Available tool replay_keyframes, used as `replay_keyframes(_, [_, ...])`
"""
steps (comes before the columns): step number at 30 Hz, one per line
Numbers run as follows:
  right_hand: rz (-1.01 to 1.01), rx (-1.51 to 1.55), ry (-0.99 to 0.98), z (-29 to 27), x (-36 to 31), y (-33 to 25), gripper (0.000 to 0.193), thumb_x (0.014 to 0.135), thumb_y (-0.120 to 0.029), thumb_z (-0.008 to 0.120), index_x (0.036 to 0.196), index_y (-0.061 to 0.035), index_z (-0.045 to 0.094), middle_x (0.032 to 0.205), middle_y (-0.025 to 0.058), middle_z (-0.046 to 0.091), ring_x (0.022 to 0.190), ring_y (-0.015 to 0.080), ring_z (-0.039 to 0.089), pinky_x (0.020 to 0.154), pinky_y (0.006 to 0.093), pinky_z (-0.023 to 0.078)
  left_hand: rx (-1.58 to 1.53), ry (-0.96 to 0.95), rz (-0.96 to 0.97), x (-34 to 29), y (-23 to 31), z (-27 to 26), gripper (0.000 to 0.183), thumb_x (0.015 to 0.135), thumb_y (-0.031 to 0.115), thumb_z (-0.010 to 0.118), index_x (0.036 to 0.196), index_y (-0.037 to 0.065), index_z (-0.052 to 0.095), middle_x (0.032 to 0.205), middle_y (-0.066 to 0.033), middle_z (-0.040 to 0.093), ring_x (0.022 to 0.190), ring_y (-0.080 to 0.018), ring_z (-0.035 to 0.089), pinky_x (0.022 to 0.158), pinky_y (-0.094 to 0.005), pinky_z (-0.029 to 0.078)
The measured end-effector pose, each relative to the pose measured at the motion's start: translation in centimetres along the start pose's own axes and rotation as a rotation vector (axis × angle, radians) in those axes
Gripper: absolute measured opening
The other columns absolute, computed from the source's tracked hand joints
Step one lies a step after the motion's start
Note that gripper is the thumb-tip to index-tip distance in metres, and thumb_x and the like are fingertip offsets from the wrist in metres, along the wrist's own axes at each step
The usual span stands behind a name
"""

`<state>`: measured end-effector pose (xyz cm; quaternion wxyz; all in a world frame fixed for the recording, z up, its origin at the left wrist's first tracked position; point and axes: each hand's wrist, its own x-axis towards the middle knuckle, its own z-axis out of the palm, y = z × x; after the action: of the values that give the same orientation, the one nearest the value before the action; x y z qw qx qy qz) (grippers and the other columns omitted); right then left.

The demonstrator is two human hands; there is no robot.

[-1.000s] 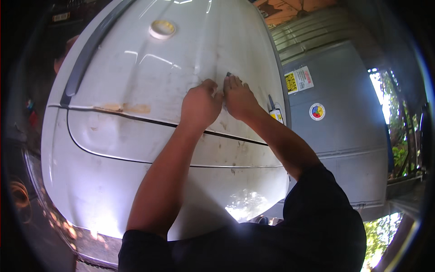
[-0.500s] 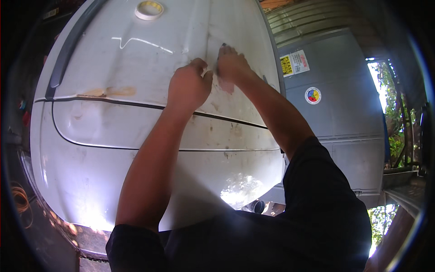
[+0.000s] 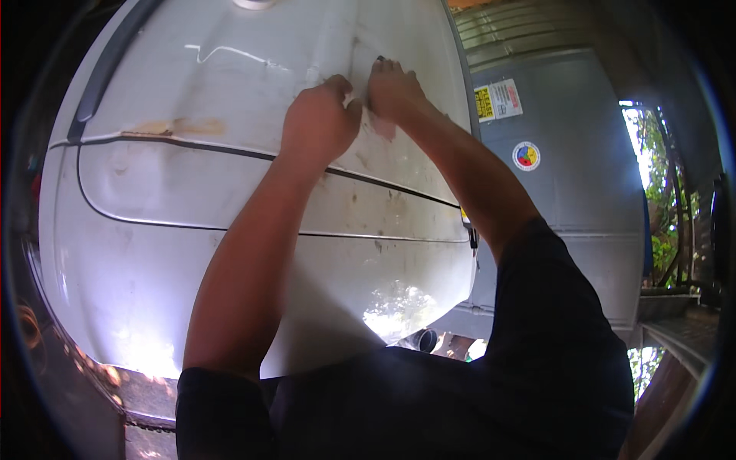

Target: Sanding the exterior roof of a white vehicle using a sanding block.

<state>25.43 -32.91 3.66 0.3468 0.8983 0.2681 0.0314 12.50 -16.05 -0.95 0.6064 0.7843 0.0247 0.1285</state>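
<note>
A white vehicle body panel (image 3: 253, 100), with smudges and a tan patch (image 3: 180, 126), spreads before me. My right hand (image 3: 392, 90) presses on its upper right part, fingers close together and bent. Something small and dark shows at the fingertips, too little of it to name. Below that hand lies a pinkish patch (image 3: 383, 129) on the paint. Just to the left, my left hand (image 3: 320, 119) is at the panel, its fingers loosely curved and the thumb apart from them. I see nothing in it; its palm is hidden.
A roll of masking tape (image 3: 253, 3) is cut off by the top edge. Dark seams (image 3: 230, 149) cross the panel. To the right stands a grey metal body (image 3: 575, 184) with stickers. A dark round pipe end (image 3: 423, 340) shows below.
The view has shifted, so the panel sits higher and the tape roll is nearly out of sight. Both hands stay at about the same spots on the panel.
</note>
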Motion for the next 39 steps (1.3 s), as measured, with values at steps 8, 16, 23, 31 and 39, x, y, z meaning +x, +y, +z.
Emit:
replay_keyframes(8, [-0.014,-0.019,-0.033,-0.3,-1.0,-1.2,0.07,0.073,-0.016,0.094,0.133,0.0102,0.07,0.135,0.0261,0.071,0.131,0.0377,0.068,0.099,0.0511,0.06,0.058,-0.036,-0.055,0.2,0.3,-0.3,0.036,0.102,0.03,0.075,0.129,0.006,0.075,0.117,-0.0209,0.083,0.11,-0.0416,0.079,0.096,-0.0473,0.063])
replay_keyframes(16, [-0.063,-0.028,-0.154,-2.2,-1.8,-1.2,0.041,0.092,-0.015,0.077,0.128,0.0056,0.077,0.132,0.0243,0.075,0.123,0.0409,0.072,0.101,0.052,0.059,0.044,-0.026,-0.038,-0.3,0.2,0.1,0.037,0.1,0.029,0.075,0.128,0.005,0.076,0.115,-0.0229,0.082,0.108,-0.0422,0.078,0.095,-0.0487,0.063])
replay_keyframes(23, [-0.005,0.147,-0.038,-1.0,-2.6,-1.4,0.029,0.094,-0.015,0.075,0.118,0.0,0.082,0.129,0.0233,0.076,0.124,0.0407,0.073,0.104,0.0525,0.058,0.036,-0.013,-0.009,0.4,0.5,0.6,0.039,0.099,0.03,0.073,0.127,0.004,0.076,0.115,-0.024,0.081,0.108,-0.0433,0.077,0.096,-0.0517,0.061])
replay_keyframes(31, [-0.055,0.197,0.312,2.6,-4.0,-0.3,0.033,0.092,-0.019,0.076,0.114,0.0053,0.08,0.125,0.0247,0.074,0.123,0.0396,0.072,0.103,0.0487,0.061,0.073,-0.01,0.008,1.3,1.0,0.7,0.036,0.101,0.028,0.076,0.129,0.006,0.076,0.116,-0.0192,0.083,0.109,-0.0392,0.08,0.095,-0.0492,0.063])
replay_keyframes(39, [-0.002,0.219,0.123,1.7,-4.1,-1.1,0.046,0.087,-0.017,0.079,0.126,0.0086,0.074,0.139,0.0303,0.071,0.129,0.0428,0.071,0.101,0.0493,0.063,0.077,-0.025,0.018,0.0,0.6,0.7,0.036,0.1,0.029,0.076,0.129,0.006,0.075,0.115,-0.0206,0.083,0.109,-0.0387,0.08,0.096,-0.0472,0.063])
